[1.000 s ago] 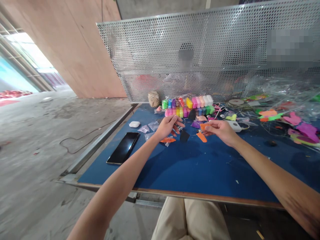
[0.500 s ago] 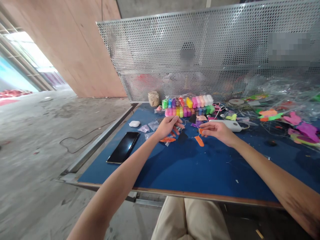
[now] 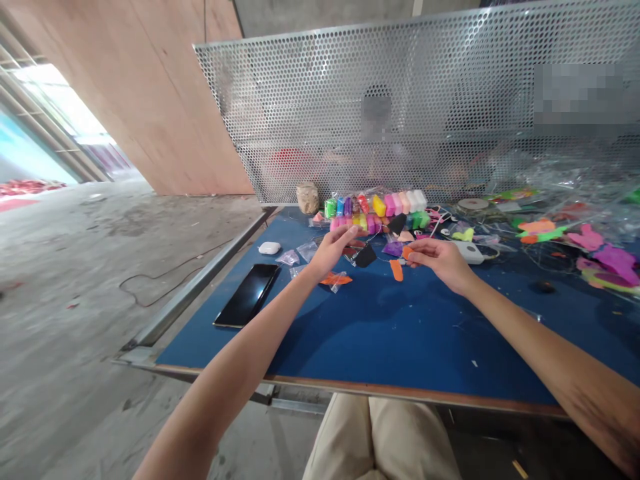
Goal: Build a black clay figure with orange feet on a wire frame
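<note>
My left hand is closed over a thin wire frame, mostly hidden by its fingers. Two flat black pieces seem to hang from this frame: one black piece just beside the fingertips, another black piece further out to the right. My right hand pinches a small orange piece between thumb and fingers. Just left of it, a longer orange strip shows above the table, apparently joined by a short wire. Under my left wrist lies an orange piece in clear wrap.
Packs of coloured clay line the back beside a stone-like lump. A phone and white earbud case lie left. A white power strip is behind my right hand; colourful scraps pile right. Perforated metal stands behind.
Both black pieces have risen, the further one up and to the right. My right hand has shifted slightly right with the orange piece, and the orange strip now hangs more upright.
</note>
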Available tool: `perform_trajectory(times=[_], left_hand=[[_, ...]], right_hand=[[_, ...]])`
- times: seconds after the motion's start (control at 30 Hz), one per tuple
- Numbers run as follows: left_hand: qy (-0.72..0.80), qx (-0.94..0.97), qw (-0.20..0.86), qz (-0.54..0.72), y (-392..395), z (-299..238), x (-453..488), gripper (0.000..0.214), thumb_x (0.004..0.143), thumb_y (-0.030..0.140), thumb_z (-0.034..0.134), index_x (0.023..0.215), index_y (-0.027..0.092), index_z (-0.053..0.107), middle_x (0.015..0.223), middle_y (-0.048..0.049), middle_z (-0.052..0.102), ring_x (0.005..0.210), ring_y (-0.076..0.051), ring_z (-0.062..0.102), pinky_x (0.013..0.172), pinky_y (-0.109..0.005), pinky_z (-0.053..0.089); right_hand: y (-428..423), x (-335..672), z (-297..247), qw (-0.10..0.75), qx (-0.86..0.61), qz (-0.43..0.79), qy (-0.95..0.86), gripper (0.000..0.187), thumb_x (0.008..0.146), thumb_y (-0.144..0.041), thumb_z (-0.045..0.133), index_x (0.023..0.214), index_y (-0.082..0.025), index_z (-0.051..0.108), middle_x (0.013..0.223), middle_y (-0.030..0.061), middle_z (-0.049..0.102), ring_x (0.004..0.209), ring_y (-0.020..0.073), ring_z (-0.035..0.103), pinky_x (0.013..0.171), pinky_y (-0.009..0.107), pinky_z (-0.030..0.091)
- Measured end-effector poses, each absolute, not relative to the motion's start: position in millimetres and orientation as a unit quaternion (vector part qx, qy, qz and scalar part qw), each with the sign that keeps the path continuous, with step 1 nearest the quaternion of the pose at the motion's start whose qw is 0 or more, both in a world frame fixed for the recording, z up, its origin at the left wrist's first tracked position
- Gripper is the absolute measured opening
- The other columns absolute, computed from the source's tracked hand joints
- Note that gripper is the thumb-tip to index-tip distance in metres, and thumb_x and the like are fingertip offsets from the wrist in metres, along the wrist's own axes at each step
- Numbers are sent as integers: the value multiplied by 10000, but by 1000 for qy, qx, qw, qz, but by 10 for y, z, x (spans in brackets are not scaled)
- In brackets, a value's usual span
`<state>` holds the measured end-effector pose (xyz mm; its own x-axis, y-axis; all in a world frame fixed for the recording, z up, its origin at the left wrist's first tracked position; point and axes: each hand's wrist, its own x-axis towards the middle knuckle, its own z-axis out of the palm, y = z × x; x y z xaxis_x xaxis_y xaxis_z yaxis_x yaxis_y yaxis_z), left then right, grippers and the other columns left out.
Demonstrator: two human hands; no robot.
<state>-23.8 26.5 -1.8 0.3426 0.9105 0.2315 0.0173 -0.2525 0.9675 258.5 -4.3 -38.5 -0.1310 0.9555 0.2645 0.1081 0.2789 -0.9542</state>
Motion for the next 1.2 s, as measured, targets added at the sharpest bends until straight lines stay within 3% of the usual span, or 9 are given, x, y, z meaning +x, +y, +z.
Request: perform_trajectory(times=[0.07,0.13,0.2,0.27,0.53,0.63,0.8,1.07,1.2], left_hand=[[370,678,455,443,254,-26,-226,485,917,613,569,1122,192,694,1184,-77,717,962,-179,668,747,-238,505],[389,715,399,423,234,-35,-217,481,911,634,566,928,175,710,900,-42,710,790,-152,619,634,-230,439],[398,742,356,406,214,-42,-214,526,909,649,557,715,165,625,636,-1,540,600,-112,481,537,-247,324],[400,750,340,402,203,-47,-214,560,919,641,547,623,166,522,565,21,378,528,-90,346,514,-268,241],[415,741,335,408,205,-39,-218,473,936,558,570,667,170,592,577,25,396,530,-90,352,517,-257,271],[422,721,363,414,187,-26,-199,427,913,557,611,758,169,699,624,9,553,581,-101,496,561,-233,398],[388,648,492,433,195,-75,-144,365,823,455,766,1037,159,769,958,-69,755,855,-187,735,771,-291,588],[365,602,555,443,200,-100,-132,356,807,373,804,1040,110,750,943,-96,768,856,-214,764,803,-350,643],[361,624,561,408,194,-99,-148,401,793,424,810,1042,115,751,962,-115,774,867,-220,762,817,-348,645]], right_hand=[[-31,2581,-394,530,-426,419,-602,447,696,-507,860,1008,-207,749,914,79,779,754,229,711,784,432,598],[-23,2572,-410,549,-423,421,-585,457,700,-502,860,1031,-209,743,929,77,778,759,228,713,814,441,595],[-19,2560,-429,550,-420,429,-580,454,711,-499,854,1040,-209,737,947,75,777,773,225,715,835,443,591],[-22,2552,-443,533,-421,445,-584,451,713,-493,854,1040,-207,734,957,75,776,797,226,718,839,437,588],[-80,2537,-418,436,-449,475,-619,451,653,-448,895,987,-185,747,897,88,786,804,247,728,840,442,582],[-94,2519,-400,450,-452,476,-605,438,646,-443,900,963,-182,747,849,86,784,790,252,731,823,437,582],[-111,2492,-380,453,-468,469,-596,461,611,-441,918,953,-182,748,853,82,784,776,250,728,843,444,573],[-116,2450,-426,459,-431,453,-631,445,761,-504,816,1092,-230,703,1164,92,749,1088,267,687,978,414,526],[-90,2527,-351,502,-413,447,-615,420,822,-563,737,1076,-228,712,1073,88,762,934,244,712,918,422,558]])
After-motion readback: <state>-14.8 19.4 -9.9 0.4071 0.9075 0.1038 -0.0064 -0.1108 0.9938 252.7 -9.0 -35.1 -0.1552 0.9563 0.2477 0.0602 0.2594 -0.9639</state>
